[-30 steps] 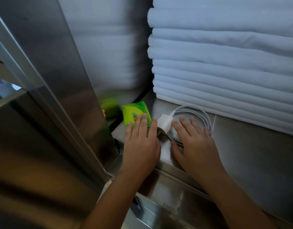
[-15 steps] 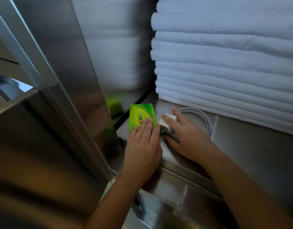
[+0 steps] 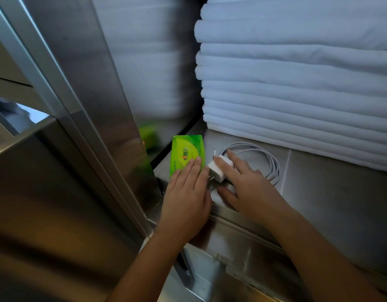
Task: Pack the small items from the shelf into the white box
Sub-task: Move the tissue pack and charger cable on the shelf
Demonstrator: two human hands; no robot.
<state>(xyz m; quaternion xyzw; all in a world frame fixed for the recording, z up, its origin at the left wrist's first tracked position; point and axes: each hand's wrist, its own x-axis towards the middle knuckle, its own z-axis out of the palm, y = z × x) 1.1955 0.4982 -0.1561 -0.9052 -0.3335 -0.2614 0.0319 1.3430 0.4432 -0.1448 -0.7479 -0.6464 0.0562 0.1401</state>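
Observation:
A green tissue pack (image 3: 186, 152) lies at the left end of the steel shelf (image 3: 332, 184). My left hand (image 3: 187, 196) rests flat on its near part, fingers together. To its right sits a white charger plug (image 3: 219, 170) with a coiled white cable (image 3: 268, 162). My right hand (image 3: 248, 186) has its fingers and thumb closed around the plug, which is tilted up off the shelf. The white box is not in view.
A tall stack of folded white towels (image 3: 297, 83) fills the shelf behind the items. A shiny steel side wall (image 3: 96, 105) stands close on the left and mirrors the pack. Below the shelf edge runs a steel ledge (image 3: 231, 247).
My right hand went from lying flat over the cable to closing on the charger plug and tipping it up. My left hand has slid nearer on the green pack.

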